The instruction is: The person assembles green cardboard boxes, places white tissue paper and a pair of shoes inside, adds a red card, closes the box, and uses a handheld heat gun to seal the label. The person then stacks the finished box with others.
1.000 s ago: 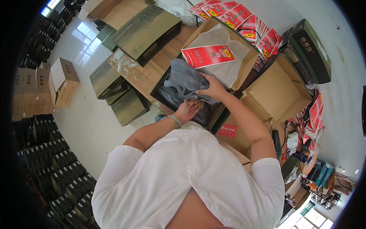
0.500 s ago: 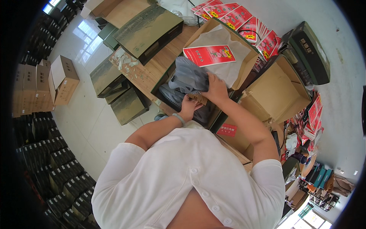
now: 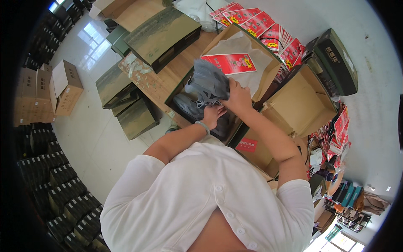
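A grey lace-up sneaker (image 3: 208, 82) is raised at a tilt over an open shoebox (image 3: 181, 86), its laces facing me. My right hand (image 3: 237, 97) is closed round one end of it. Just below the laces is my left hand (image 3: 212, 116), fingers curled in against the shoe; what they pinch is hidden. The other grey sneaker (image 3: 187, 106) lies in the box, partly covered by my left hand and the raised shoe. White tissue paper (image 3: 258, 73) lines the box's far part, with a red printed leaflet (image 3: 228, 63) on it.
An open cardboard box (image 3: 300, 98) stands right of the shoebox, a red card (image 3: 247, 145) near it. Closed olive shoeboxes (image 3: 163, 38) sit on the wooden table (image 3: 153, 86) and beside it. Red leaflets (image 3: 260, 23) are fanned behind. Cartons (image 3: 66, 88) and stacked dark boxes (image 3: 63, 185) line the left.
The raised sneaker has tilted more upright, and its laces now show. A brown piece by my left hand has gone from sight. My left hand has shifted slightly right.
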